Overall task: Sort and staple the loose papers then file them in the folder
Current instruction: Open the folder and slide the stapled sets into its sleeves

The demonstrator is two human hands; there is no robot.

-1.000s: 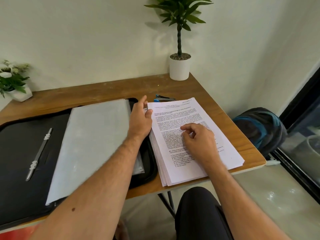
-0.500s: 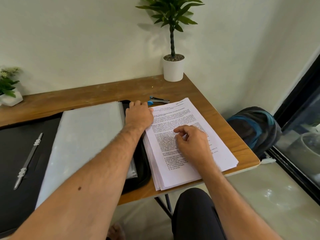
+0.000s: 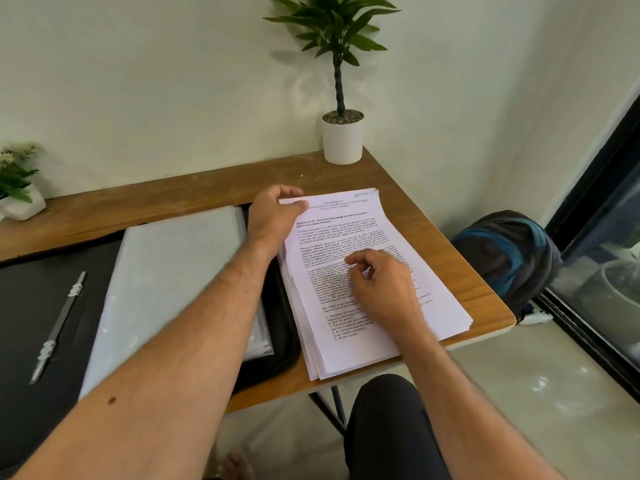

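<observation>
A thick stack of printed white papers (image 3: 408,258) lies on the right part of the wooden table (image 3: 173,199). My left hand (image 3: 272,216) grips the stack's top left corner, thumb over the top sheet and fingers curled behind it. My right hand (image 3: 379,285) rests on the middle of the top page with loosely curled fingers. To the left lies an open black folder (image 3: 20,306) with clear plastic sleeves (image 3: 166,289) and a metal fastener strip (image 3: 59,327). The stapler is hidden behind my left hand and the papers.
A white pot with a green plant (image 3: 342,136) stands at the table's far right corner. Another small potted plant (image 3: 17,188) sits at the far left. A dark and blue backpack (image 3: 509,254) lies on the floor by the table. My knee (image 3: 388,417) is below the table's edge.
My left hand moved forward from the folder's edge to the papers' top left corner and took hold of it, covering the stapler. My right hand stayed on the page.
</observation>
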